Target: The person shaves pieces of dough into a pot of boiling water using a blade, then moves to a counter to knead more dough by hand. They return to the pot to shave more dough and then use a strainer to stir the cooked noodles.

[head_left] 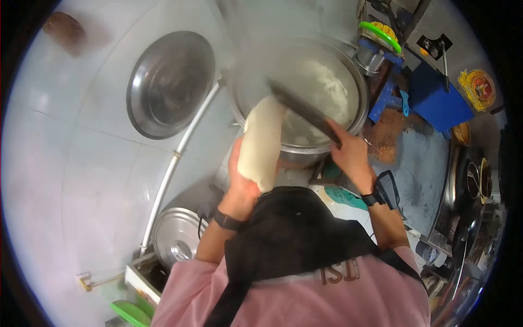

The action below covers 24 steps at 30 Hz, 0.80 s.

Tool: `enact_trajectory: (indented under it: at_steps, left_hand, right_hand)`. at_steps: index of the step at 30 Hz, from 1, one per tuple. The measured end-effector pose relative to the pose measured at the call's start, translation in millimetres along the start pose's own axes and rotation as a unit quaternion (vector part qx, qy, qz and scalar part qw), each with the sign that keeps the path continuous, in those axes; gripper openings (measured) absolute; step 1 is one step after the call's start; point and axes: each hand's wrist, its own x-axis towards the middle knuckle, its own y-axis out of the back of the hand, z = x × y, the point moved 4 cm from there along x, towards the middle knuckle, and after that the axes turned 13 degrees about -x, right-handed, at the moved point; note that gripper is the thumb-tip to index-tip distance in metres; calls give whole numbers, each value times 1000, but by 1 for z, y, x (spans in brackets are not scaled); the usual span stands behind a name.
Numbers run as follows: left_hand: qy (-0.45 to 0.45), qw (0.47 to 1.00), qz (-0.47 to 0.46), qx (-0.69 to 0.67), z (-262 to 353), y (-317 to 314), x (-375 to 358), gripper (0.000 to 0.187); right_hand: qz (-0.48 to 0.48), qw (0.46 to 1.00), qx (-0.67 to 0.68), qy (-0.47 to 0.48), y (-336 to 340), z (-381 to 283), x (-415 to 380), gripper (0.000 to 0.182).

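A long pale block of dough (260, 144) rests along my left hand (236, 173), which supports it from beneath, its far end at the near rim of a large steel pot (303, 158). My right hand (350, 155) is closed around the near end of a long dark blade (305, 113). The blade slants over the pot, and its far tip comes close to the dough's upper end. Cloudy liquid fills the pot, with pale strips of dough (333, 90) gathered toward its right side. Steam blurs the far left of the pot.
A wide metal basin (173, 82) is at the left beside a white pipe (182, 144). Below it stands a round metal lid (178, 238). On the right are a grey worktop (422, 180), a blue box (438, 95) and a small metal pot (370, 59).
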Motion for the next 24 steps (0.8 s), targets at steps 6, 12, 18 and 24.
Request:
enact_trajectory:
  at_steps: [6,12,18,24]
  left_hand:
    - [2,999,30,-45,-6,12,-1,41]
    - [21,995,-92,-44,-1,4,4,33]
    - [-79,986,147,-16,-9,3,0,35]
    - [59,992,-63,-88,0,19,1,23]
  right_hand:
    - [-57,982,71,163,23,-66,-2,56]
    - [-24,999,-35,-11,-5,6,3,60]
    - [11,975,79,206,25,-75,-2,59]
    - [-179,974,-105,-89,-14,21,10,57]
